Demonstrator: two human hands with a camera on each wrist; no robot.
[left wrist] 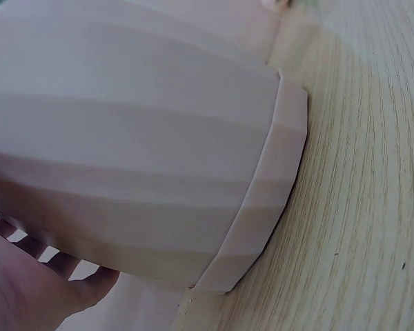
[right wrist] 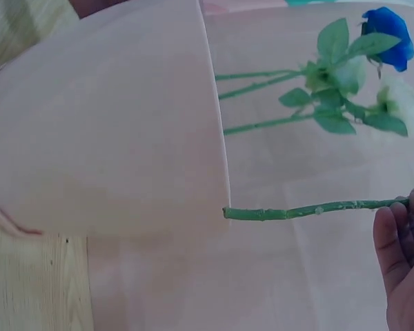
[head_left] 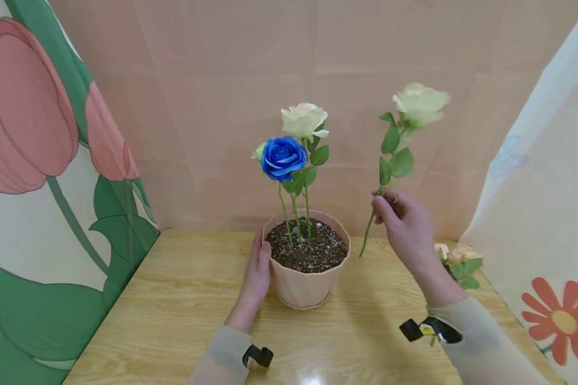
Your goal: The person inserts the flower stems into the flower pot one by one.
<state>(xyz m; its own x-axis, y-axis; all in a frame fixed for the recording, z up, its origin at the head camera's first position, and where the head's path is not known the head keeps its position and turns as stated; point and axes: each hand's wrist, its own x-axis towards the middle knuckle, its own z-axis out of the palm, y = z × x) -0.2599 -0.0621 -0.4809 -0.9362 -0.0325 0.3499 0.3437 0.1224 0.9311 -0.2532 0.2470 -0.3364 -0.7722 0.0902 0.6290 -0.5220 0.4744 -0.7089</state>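
Note:
A pale pink flower pot [head_left: 301,286] filled with dark soil stands on the wooden table. Three artificial rose stems rise from the soil: a blue rose [head_left: 283,159], a white rose [head_left: 303,120] and a pale bloom mostly hidden behind the blue one. My left hand [head_left: 257,270] holds the pot's left side, thumb near the rim; its fingers [left wrist: 62,265] lie round the pot wall. To the right of the pot, my right hand [head_left: 407,222] pinches the stem of another white rose [head_left: 421,104] between thumb and fingers. Its bare stem end [right wrist: 255,214] points down, beside the pot rim.
Peach-coloured flowers [head_left: 459,262] with green leaves lie on the table at the right, partly behind my right forearm. A plain pink backdrop [head_left: 212,117] hangs behind the table [head_left: 188,299]. Flower-printed panels [head_left: 33,235] flank both sides.

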